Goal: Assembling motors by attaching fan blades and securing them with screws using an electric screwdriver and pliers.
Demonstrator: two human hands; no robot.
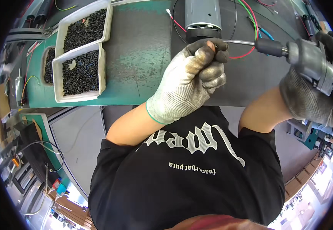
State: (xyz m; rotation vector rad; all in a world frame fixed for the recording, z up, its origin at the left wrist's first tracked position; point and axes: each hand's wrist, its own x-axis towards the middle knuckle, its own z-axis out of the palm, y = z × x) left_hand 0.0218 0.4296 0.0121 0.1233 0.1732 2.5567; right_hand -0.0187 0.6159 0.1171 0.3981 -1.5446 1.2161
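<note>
My left hand (189, 78), in a whitish work glove with blackened fingertips, is closed in a pinch against the black end of a grey cylindrical motor (202, 15). Something small and dark shows at its fingertips, too little of it to name. My right hand (308, 94), in a dark grey glove, grips a power screwdriver (312, 61) held level at the right. Its long metal bit (240, 42) points left, and the tip meets the fingers of my left hand. The motor's far end runs out of the picture.
Two white bins (103, 74) of small black parts stand at the left of the green-topped bench (135, 65). A dark mat (231, 94) covers its middle. Red and green wires (253, 19) and a blue-sleeved lead (266, 33) lie behind the screwdriver.
</note>
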